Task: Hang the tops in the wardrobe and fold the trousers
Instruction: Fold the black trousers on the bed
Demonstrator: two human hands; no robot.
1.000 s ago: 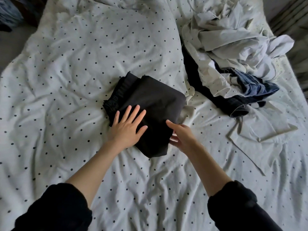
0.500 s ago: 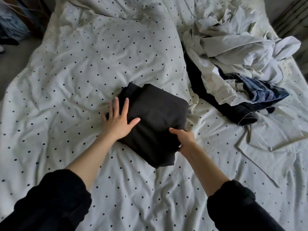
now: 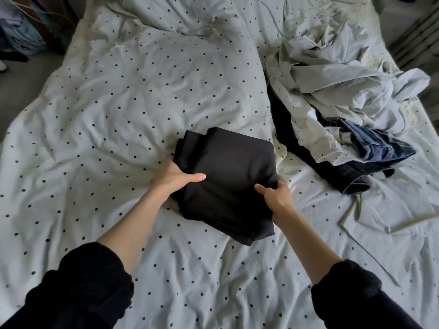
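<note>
Head view: left hand [image 3: 174, 178] and right hand [image 3: 276, 194] grip the folded black trousers [image 3: 228, 176] at opposite sides, on the dotted duvet [image 3: 118, 115].

You have the black trousers [image 3: 228, 176] folded into a thick, roughly square bundle lying on the dotted duvet [image 3: 118, 110] near the middle of the bed, one corner pointing toward you and layered edges showing at the far left. To your right lies the unsorted heap: pale grey crumpled tops [image 3: 337, 74] uppermost, blue denim [image 3: 377, 148] poking out beneath them, and a dark navy garment [image 3: 351, 174] underneath, with its open hem facing you, well apart from the folded bundle.
</note>
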